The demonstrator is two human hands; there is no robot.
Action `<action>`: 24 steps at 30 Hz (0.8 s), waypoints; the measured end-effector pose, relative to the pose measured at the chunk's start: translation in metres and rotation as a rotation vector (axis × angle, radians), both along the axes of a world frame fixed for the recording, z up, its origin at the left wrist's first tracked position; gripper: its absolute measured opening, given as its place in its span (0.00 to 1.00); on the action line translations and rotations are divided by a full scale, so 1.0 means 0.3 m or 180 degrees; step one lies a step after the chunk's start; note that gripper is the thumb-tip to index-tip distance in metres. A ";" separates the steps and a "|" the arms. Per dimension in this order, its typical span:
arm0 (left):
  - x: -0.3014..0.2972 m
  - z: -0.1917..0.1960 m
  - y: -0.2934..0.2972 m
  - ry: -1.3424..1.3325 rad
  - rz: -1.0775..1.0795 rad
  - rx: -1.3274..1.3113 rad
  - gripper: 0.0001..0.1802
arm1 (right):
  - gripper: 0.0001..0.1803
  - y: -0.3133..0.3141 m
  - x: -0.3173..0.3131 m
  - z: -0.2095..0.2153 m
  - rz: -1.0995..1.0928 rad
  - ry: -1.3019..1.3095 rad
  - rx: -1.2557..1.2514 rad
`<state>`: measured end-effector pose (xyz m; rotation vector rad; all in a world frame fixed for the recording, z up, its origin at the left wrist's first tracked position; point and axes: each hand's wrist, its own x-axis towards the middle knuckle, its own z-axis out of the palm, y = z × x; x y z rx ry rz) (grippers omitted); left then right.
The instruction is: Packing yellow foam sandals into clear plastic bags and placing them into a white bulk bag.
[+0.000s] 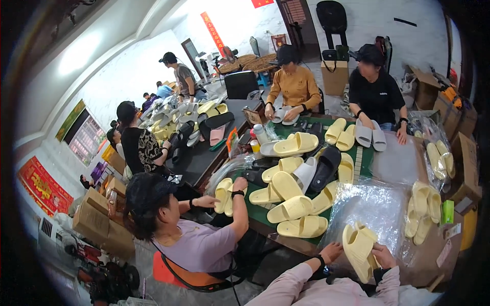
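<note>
My left hand (332, 251) and my right hand (384, 255) both grip a pair of pale yellow slide sandals (359, 248) held together, soles facing, just above the table's near edge. Under and behind the pair lies a stack of clear plastic bags (375, 206). A black watch sits on my left wrist. Pink sleeves cover both my forearms.
A heap of yellow, white and black slides (298, 178) covers the green table (258, 211). Bagged yellow pairs (423, 209) lie at my right beside cardboard boxes (467, 168). A person in a lilac shirt (201, 245) sits at my left; two more people sit across the table.
</note>
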<state>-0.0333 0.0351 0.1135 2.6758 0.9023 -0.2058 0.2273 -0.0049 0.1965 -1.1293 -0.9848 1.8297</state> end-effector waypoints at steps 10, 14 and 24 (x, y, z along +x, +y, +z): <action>-0.011 -0.035 0.184 -0.2254 0.0717 0.0360 0.25 | 0.14 -0.018 0.011 -0.007 0.0288 0.0749 -0.0362; -0.044 0.086 0.225 -0.2071 0.0806 0.0830 0.33 | 0.13 0.007 0.027 -0.057 0.0017 0.0226 -0.0491; -0.003 0.266 0.183 -0.2253 0.0647 0.1177 0.32 | 0.11 0.035 -0.011 -0.086 -0.0742 -0.1751 0.1119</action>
